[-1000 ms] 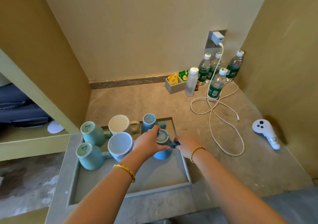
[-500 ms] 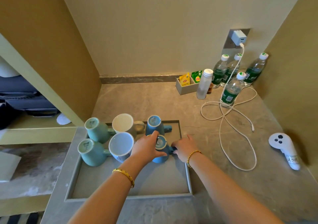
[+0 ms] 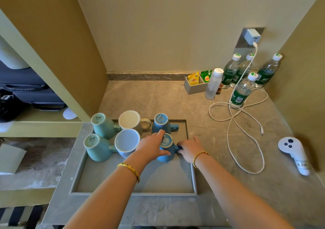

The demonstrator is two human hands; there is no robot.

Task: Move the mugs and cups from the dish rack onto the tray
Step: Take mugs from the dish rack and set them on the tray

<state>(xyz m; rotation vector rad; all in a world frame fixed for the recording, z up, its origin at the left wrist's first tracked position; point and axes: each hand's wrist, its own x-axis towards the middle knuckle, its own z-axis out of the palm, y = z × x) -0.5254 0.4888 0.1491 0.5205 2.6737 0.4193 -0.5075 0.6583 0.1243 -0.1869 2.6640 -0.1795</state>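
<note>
While gripping an upturned blue mug [image 3: 166,150] inside the grey tray [image 3: 133,191], left hand [image 3: 152,147] curled round its body; right hand [image 3: 190,149] pinching its handle; five more mugs upturned alongside; tray resting on the surface [image 3: 228,184].

"Lipton" on yellow tea bag [image 3: 193,79]; "IKEA" under teal mugs [image 3: 98,118].

Mugs [image 3: 112,137] crowded the tray [image 3: 133,181] left of and beyond the fingers [image 3: 159,135]; the tray floor nearer than them lay open. A cable [image 3: 233,123] sprawled across the tabletop [image 3: 146,98] to their right.
</note>
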